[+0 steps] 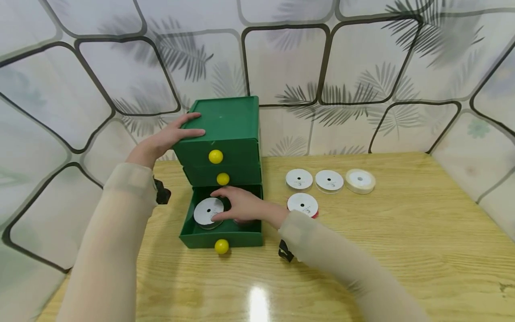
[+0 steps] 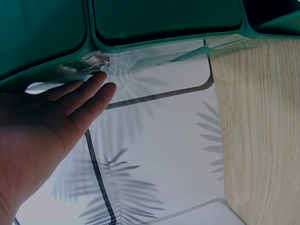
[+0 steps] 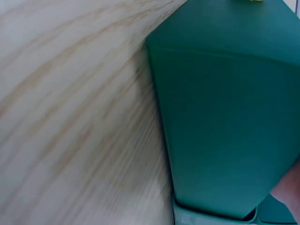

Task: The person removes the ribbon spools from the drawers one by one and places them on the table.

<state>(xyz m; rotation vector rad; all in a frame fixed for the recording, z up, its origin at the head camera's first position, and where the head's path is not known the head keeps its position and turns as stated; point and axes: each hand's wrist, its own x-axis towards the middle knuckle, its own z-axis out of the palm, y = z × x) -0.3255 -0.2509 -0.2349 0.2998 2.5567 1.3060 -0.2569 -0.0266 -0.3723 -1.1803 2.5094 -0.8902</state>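
A small green drawer cabinet (image 1: pixel 225 118) with yellow knobs stands on the table, its lowest drawer (image 1: pixel 241 240) pulled out. My left hand (image 1: pixel 166 136) rests on the cabinet's top left edge, thumb and a finger extended over the top. In the left wrist view other fingers (image 2: pixel 89 93) reach along the cabinet's side. Inside the drawer, my right hand (image 1: pixel 243 205) curves thumb and fingers round the right side of a white-faced ribbon spool (image 1: pixel 205 210). Beneath that hand a pinkish spool (image 1: pixel 243 222) is mostly covered. The right wrist view catches only a bit of the hand (image 3: pixel 288 192).
To the right of the cabinet, several ribbon spools lie flat on the wooden table (image 1: pixel 382 232): two white ones (image 1: pixel 299 179), a cream one (image 1: pixel 360 180) and a red-edged one (image 1: pixel 302 204). A patterned cloth backdrop (image 1: pixel 281 58) rises behind and at both sides.
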